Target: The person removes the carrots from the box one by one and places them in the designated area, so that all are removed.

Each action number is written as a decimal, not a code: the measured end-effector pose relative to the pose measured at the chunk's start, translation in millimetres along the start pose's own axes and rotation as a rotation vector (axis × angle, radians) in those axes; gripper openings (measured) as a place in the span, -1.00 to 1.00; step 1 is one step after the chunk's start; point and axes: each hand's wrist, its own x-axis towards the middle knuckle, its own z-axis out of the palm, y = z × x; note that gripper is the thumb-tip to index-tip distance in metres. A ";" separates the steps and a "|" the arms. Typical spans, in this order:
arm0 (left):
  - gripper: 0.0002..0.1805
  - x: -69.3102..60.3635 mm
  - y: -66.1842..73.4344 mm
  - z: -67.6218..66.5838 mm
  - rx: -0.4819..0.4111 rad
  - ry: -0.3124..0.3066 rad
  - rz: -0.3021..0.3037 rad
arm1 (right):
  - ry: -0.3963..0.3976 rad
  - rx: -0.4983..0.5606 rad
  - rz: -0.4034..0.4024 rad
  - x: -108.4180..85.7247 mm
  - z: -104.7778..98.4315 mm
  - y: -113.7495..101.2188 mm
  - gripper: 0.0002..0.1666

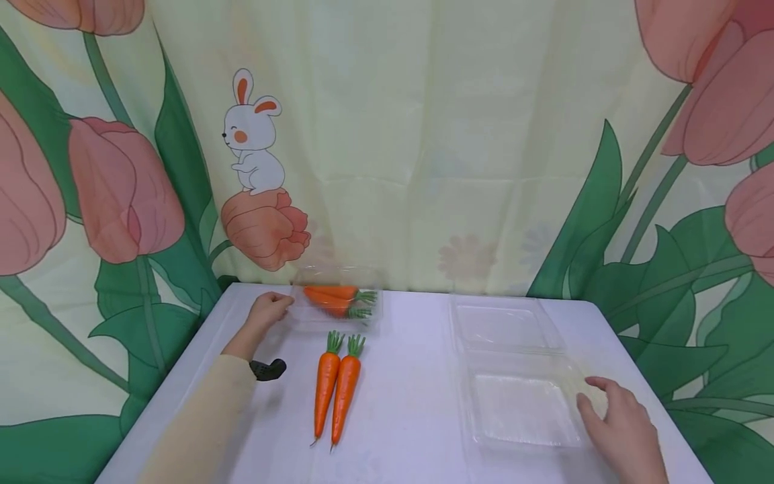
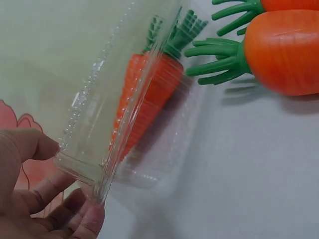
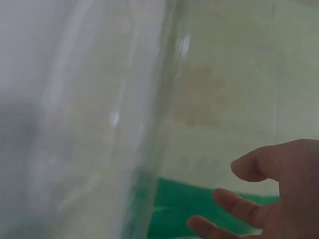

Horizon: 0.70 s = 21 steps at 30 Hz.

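At the back left of the table is a clear plastic box (image 1: 379,310) with toy carrots (image 1: 329,300) inside it. My left hand (image 1: 270,312) holds the left end of this box; in the left wrist view its thumb (image 2: 42,144) lies on the lid side and its fingertips (image 2: 92,219) are at the rim's corner. Two more toy carrots (image 1: 336,390) with green tops lie on the table in front of the box. My right hand (image 1: 625,427), its fingers spread and holding nothing, is beside the right edge of a second clear plastic box (image 1: 523,410).
The second box's lid (image 1: 504,326) lies folded back toward the rear of the white table (image 1: 411,403). Behind the table hangs a curtain (image 1: 423,134) printed with tulips and a rabbit. A black strap-like piece (image 1: 268,370) shows at my left wrist.
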 end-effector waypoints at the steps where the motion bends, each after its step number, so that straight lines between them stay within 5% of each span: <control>1: -0.43 0.4 1.6 -0.3 0.025 -0.006 0.009 | 0.050 -0.046 -0.071 -4.6 3.5 -14.5 -0.34; 6: -0.43 3.5 8.1 -0.1 0.118 -0.001 0.099 | 0.194 -0.188 -0.358 -31.6 35.9 -74.1 -0.39; 12: -0.38 9.1 13.9 2.2 0.111 -0.027 0.178 | 0.212 -0.224 -0.553 -49.6 77.6 -98.1 -0.31; 21: -0.42 9.6 17.2 13.6 0.051 -0.076 0.240 | 0.190 -0.242 -0.594 -50.6 105.9 -97.7 -0.31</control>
